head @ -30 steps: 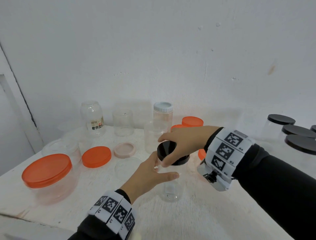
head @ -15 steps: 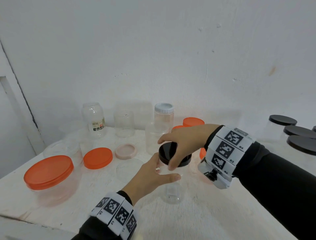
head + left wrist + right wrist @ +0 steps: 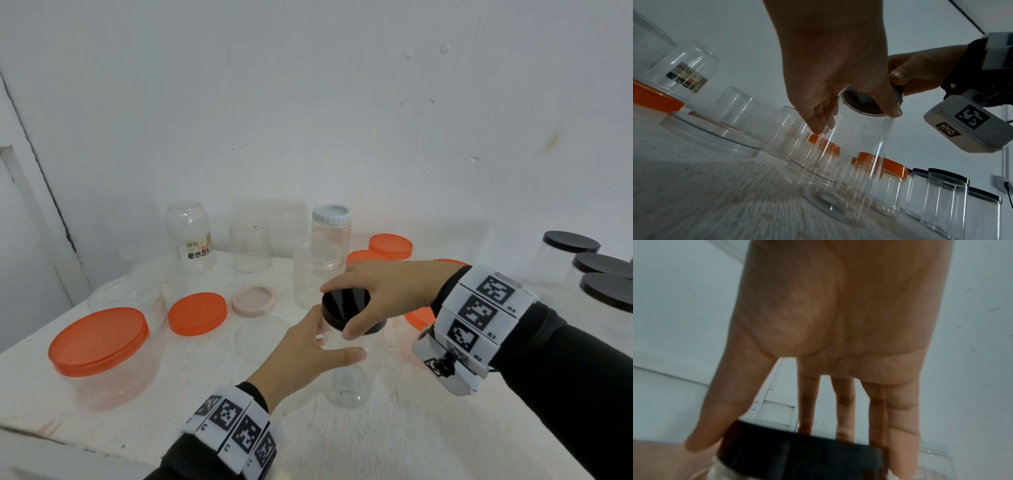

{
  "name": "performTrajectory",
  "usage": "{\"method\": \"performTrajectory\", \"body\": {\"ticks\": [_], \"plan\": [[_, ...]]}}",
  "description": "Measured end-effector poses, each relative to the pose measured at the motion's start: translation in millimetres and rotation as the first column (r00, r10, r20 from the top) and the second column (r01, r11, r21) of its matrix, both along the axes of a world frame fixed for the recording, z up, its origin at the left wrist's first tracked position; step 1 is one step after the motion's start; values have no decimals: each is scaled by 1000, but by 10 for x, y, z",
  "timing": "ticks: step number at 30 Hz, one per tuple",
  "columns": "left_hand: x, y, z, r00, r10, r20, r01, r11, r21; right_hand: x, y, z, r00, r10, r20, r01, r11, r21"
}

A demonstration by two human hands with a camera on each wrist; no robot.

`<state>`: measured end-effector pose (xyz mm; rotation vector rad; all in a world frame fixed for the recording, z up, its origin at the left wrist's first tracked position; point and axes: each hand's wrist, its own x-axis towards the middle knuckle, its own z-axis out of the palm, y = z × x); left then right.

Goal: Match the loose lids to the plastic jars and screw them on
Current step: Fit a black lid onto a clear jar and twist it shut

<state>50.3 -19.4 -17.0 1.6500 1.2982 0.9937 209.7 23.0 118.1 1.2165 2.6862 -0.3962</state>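
Observation:
A tall clear plastic jar (image 3: pixel 347 383) stands on the white table (image 3: pixel 376 442) in the middle of the head view. My left hand (image 3: pixel 308 356) grips its upper body, thumb in front, fingers behind. A black lid (image 3: pixel 346 305) sits on the jar's mouth, and my right hand (image 3: pixel 383 291) grips it from above, thumb on the near rim. From the left wrist, the jar (image 3: pixel 855 146) rises under my left hand (image 3: pixel 838 78), the lid (image 3: pixel 865 104) seen through its wall. The right wrist view shows my fingers (image 3: pixel 900 426) and thumb spread round the black lid (image 3: pixel 797 452).
Loose on the table lie an orange lid (image 3: pixel 198 312), a pink lid (image 3: pixel 254 299) and a clear lid (image 3: pixel 262 337). A wide orange-lidded jar (image 3: pixel 99 349) stands at left. Open jars line the wall, black-lidded jars (image 3: pixel 589 270) stand at right, and orange-lidded jars (image 3: pixel 390 246) behind my right hand.
The black lid, tilted over the jar mouth a second ago, now sits level on it. My right hand has settled over it. My left hand's hold on the jar is unchanged.

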Motion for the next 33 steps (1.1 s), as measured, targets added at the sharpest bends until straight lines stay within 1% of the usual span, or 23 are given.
{"method": "performTrajectory", "body": {"ticks": [4, 12, 20, 24, 27, 30, 31, 33], "plan": [[16, -14, 2, 1000, 14, 9, -14, 1000, 6, 35, -31, -69, 1000, -6, -23, 6, 999, 33], [42, -46, 11, 1000, 24, 19, -24, 1000, 20, 107, -100, -238, 987, -36, -159, 44, 998, 47], [23, -24, 9, 1000, 21, -14, -21, 1000, 9, 107, -158, -477, 944, -55, -326, 103, 986, 132], [33, -32, 16, 1000, 25, -13, -24, 1000, 17, 103, -185, -619, 890, -69, -450, 129, 986, 103], [33, -63, 44, 998, 7, -65, -5, 999, 32, 121, -180, -684, 866, -64, -495, 135, 985, 108], [-40, -112, 117, 981, 19, -193, -8, 998, 59, 135, -184, -738, 845, -83, -529, 158, 982, 99], [-101, -126, 144, 969, 35, -246, -16, 997, 78, 137, -189, -753, 842, -86, -533, 163, 982, 100], [-277, -182, 233, 926, 133, -353, -86, 986, 144, 147, -198, -772, 837, -92, -539, 176, 979, 106]]}}
